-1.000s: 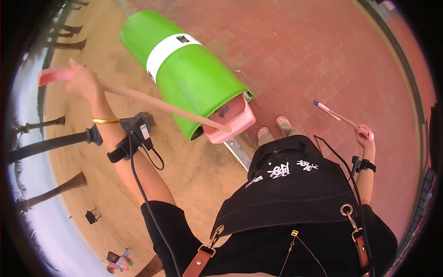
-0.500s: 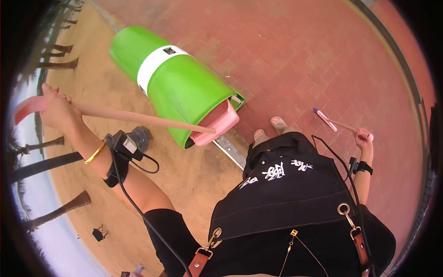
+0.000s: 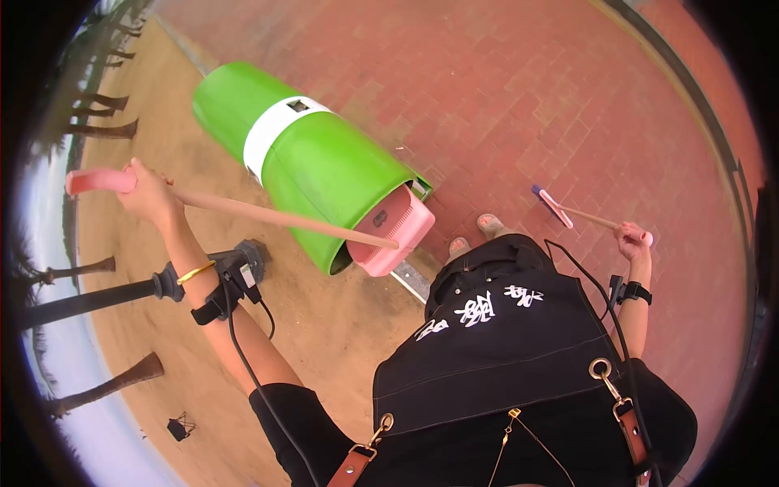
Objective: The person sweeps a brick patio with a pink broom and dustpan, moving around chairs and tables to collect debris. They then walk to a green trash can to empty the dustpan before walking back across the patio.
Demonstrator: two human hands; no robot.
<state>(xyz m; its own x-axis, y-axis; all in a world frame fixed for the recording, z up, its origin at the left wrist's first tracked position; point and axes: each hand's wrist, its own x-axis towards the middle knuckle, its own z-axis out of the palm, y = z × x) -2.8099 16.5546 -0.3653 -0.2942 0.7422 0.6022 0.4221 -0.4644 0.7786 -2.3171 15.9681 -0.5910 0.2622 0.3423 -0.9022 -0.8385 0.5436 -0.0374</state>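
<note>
My left hand (image 3: 150,195) is wrapped round the long handle of a pink dustpan (image 3: 411,238), raised at the left of view. The toothed pan is tipped at the open mouth of a green bin (image 3: 333,162) with a white band, partly inside it. A small dark patch shows on the pan's inner face. Out to the right, my right hand (image 3: 633,240) grips the handle of a broom (image 3: 558,209), its pink head and blue bristles held away from the bin.
Red brick paving (image 3: 487,105) lies to the right, sand (image 3: 316,341) to the left, with a pale kerb strip (image 3: 410,280) between them. A dark lamp post (image 3: 105,296) stands on the sand beyond my left forearm. Palm trunks (image 3: 114,381) line the far left.
My left hand has come rightward and slightly lower in view, and the pan sits a little farther right at the bin mouth, showing more of its inside. The broom head has shifted slightly left.
</note>
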